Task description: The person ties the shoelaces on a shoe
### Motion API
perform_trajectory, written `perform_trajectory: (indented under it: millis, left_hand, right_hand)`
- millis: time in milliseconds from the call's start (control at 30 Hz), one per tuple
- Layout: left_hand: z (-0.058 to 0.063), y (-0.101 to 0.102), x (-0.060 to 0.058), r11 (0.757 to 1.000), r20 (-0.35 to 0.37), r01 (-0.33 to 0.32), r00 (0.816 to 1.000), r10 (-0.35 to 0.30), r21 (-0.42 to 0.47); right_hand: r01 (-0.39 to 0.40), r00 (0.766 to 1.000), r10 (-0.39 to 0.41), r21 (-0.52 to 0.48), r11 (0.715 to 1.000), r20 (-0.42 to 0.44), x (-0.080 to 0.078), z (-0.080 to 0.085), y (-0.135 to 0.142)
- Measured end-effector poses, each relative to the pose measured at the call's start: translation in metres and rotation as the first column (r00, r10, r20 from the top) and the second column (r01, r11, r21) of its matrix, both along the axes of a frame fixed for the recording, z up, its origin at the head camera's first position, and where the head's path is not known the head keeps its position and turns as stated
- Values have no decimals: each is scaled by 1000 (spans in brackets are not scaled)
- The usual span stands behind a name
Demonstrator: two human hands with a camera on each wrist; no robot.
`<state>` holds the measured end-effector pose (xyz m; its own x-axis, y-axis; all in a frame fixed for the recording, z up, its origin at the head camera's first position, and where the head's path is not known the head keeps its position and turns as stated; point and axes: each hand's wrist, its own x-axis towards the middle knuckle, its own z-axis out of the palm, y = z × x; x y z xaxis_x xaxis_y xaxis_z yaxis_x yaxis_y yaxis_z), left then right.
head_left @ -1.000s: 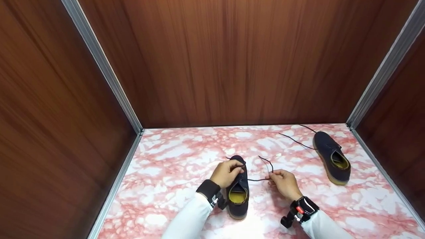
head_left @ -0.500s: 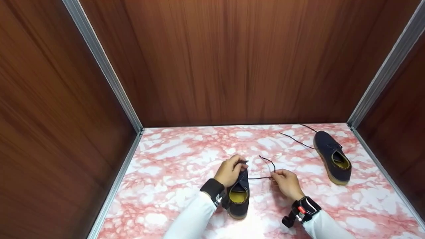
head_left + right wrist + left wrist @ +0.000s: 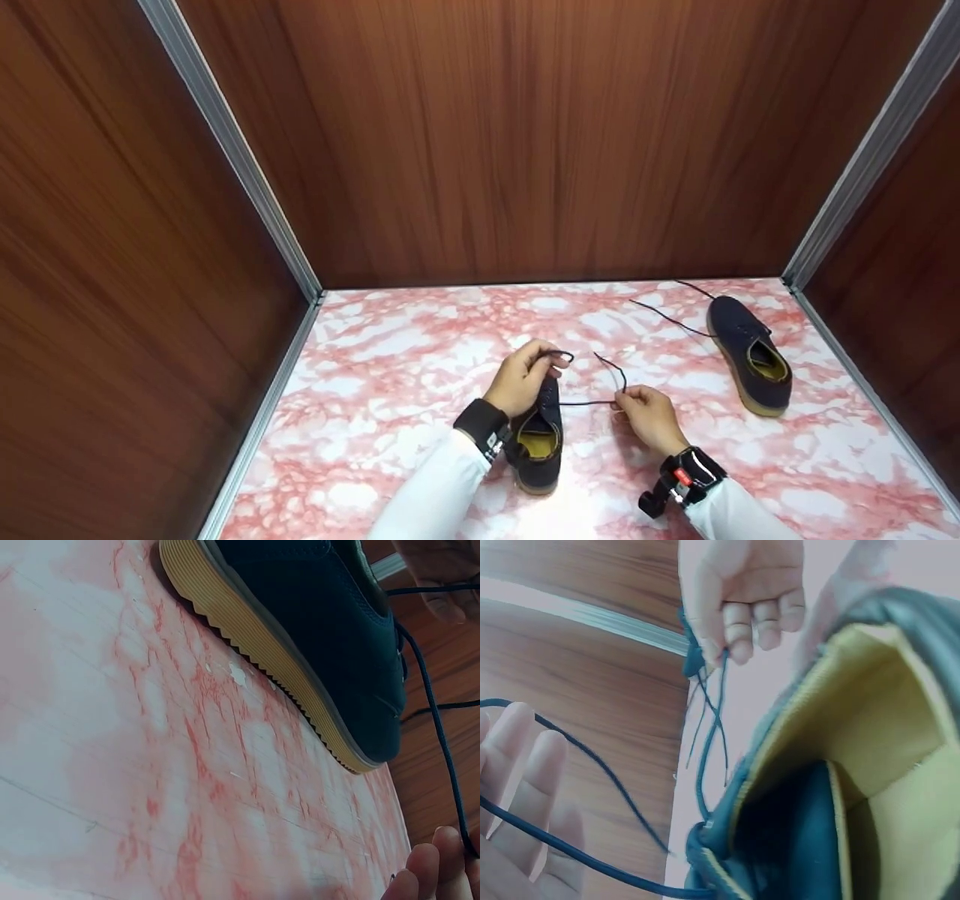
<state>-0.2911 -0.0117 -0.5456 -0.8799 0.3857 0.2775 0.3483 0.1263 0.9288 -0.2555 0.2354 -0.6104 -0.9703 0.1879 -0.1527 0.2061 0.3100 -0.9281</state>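
A dark navy lace-up shoe [image 3: 538,472] with yellow lining stands on the table, toe pointing away. Over its toe end my left hand [image 3: 517,381] holds one shoelace, whose free part curves out past the fingertips; in the left wrist view that lace [image 3: 592,861] runs up from the shoe across the fingers. To the shoe's right, my right hand [image 3: 649,416] pinches the other shoelace [image 3: 585,403], which stretches nearly straight from the eyelets, its loose tip bending away beyond the fingers. The tan ridged sole [image 3: 255,645] shows in the right wrist view. The left hand hides the toe.
A second navy shoe [image 3: 750,356] lies at the right, its two laces [image 3: 671,321] trailing leftward. The tabletop [image 3: 390,420] has a red and white marbled pattern. Brown wood-grain panels [image 3: 495,150] with metal corner rails [image 3: 240,150] enclose the back and sides.
My left hand has risen from the shoe's toe and shifted slightly right, drawing its lace up into a curve. The right hand has edged a little right with its lace.
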Motion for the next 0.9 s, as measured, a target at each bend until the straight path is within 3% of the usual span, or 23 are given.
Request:
perform_trajectory:
  millis: [167,300,400,533,633,900]
  left_hand:
    - [10,1,-8,997,45,-68,997,67,41]
    - [11,1,-14,994,68,-109,992,109,-16]
    - [2,-4,-16,982,102,-132,984,146,-134]
    - [-10,-16,-15,943,148,-132,972,184,-305]
    - [-12,-24,-15,924,159,-118,970,186,-364]
    - [-4,-28,-17,908,125,-93,980,157,-409]
  right_hand:
    - [4,1000,-4,34,999,-8,1,-1,0]
    - [4,1000,-4,45,999,-16,2,-2,0]
    - [1,1000,0,40,999,-13,2,-1,-1]
    - [-6,1000,6,27,1000,-2,2,1,-1]
    - [-11,1000,11,1,1000,3,0,5,0]
    - [-27,999,25,-75,997,-23,-10,22,0]
